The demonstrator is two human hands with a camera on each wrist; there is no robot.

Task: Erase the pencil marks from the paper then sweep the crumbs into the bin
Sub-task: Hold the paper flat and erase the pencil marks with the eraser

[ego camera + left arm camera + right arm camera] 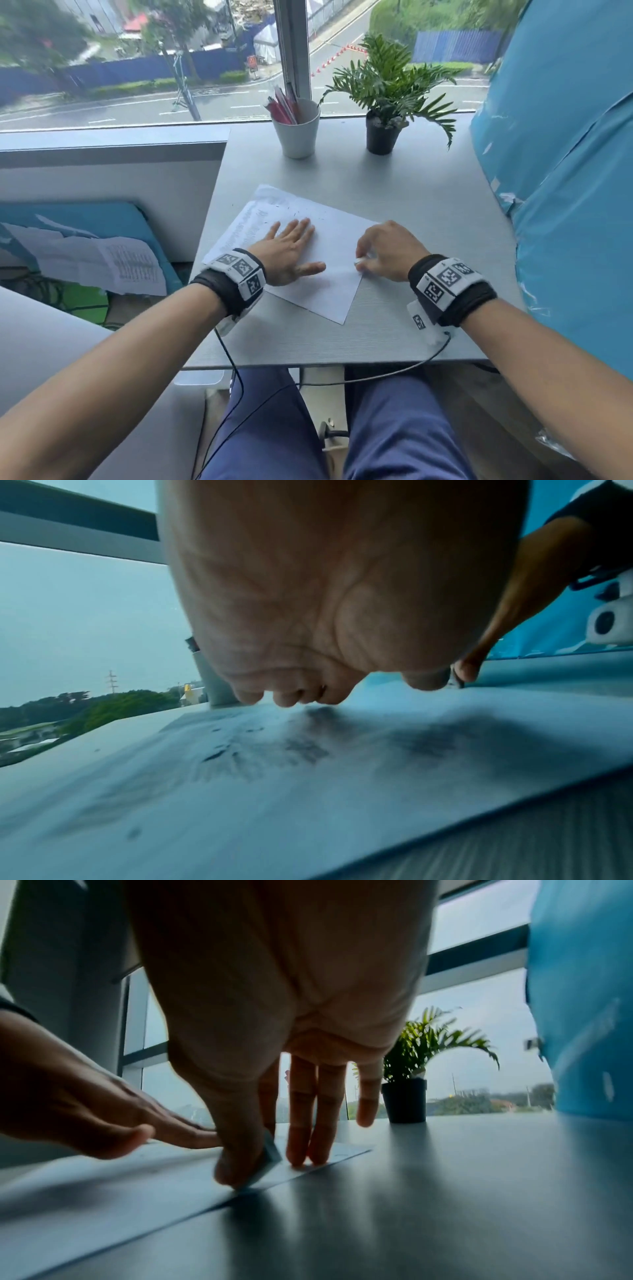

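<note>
1. right wrist view: the right hand (274,1047) pinches a small white eraser (270,1156) between thumb and forefinger, its lower corner on the paper (120,1185) near the sheet's right edge.
2. the left hand (289,248) lies flat with fingers spread, pressing the paper onto the table (428,205).
3. dark crumbs (301,212) lie scattered beyond the left fingertips.
4. erasing looks under way or nearly done; no pencil marks are plainly readable.
5. sweeping is not yet done; no bin is in view.
</note>
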